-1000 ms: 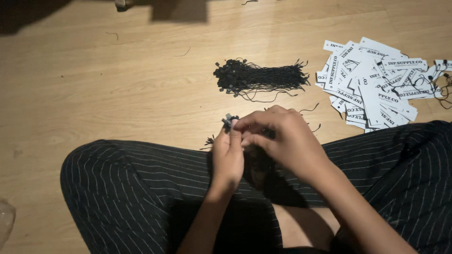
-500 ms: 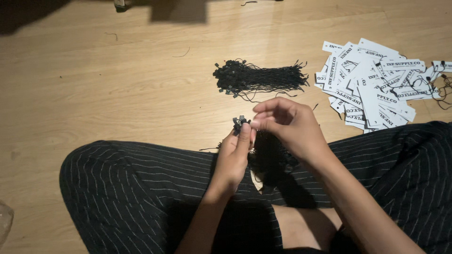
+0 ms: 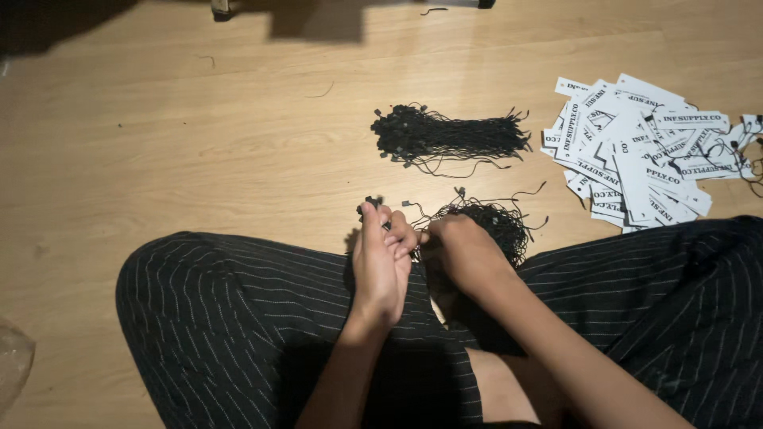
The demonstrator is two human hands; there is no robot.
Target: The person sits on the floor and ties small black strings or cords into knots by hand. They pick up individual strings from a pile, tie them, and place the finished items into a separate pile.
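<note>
I sit cross-legged on the wooden floor [image 3: 199, 143]. My left hand [image 3: 380, 262] pinches a few black strings [image 3: 372, 205], and my right hand [image 3: 461, 250], touching it, closes on the loose string pile [image 3: 497, 218], so the strings stay sorted. The tidy bundle [image 3: 445, 135] and white tags [image 3: 636, 151] lie farther away.

The left hand [image 3: 380, 258] and right hand [image 3: 461, 253] meet above the lap. A loose tangle of tag strings [image 3: 493, 222] lies just beyond the right hand, a bundle of strings [image 3: 445, 135] farther beyond, and the pile of paper tags [image 3: 636, 151] far right.
</note>
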